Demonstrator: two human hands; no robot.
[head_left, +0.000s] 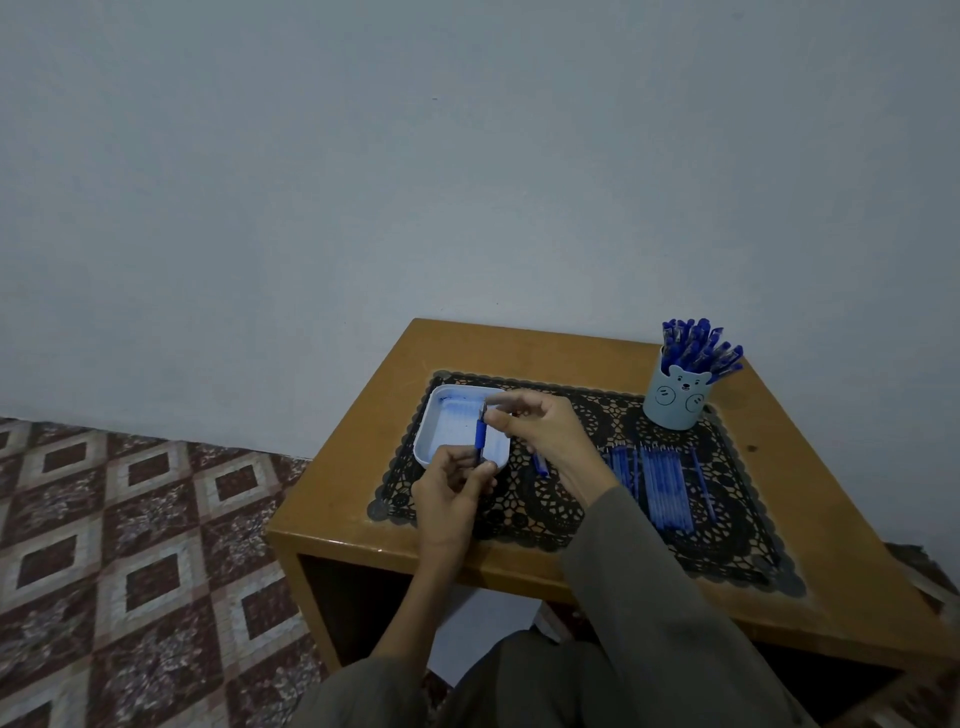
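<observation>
A blue pen (481, 435) stands nearly upright over the white tray (435, 419), which has blue ink stains on its floor. My left hand (451, 488) grips the pen's lower barrel from below. My right hand (540, 422) pinches the pen's upper tip with thumb and forefinger. A blue pen cap (540, 463) lies on the black lace mat (561, 514) just under my right wrist. Several blue refills (660, 486) lie in a row on the mat to the right.
A light blue bear-faced cup (676, 399) full of blue pens stands at the table's back right. The small wooden table (363, 441) sits against a pale wall. Patterned floor tiles (130, 545) spread to the left. My knees are under the table's front edge.
</observation>
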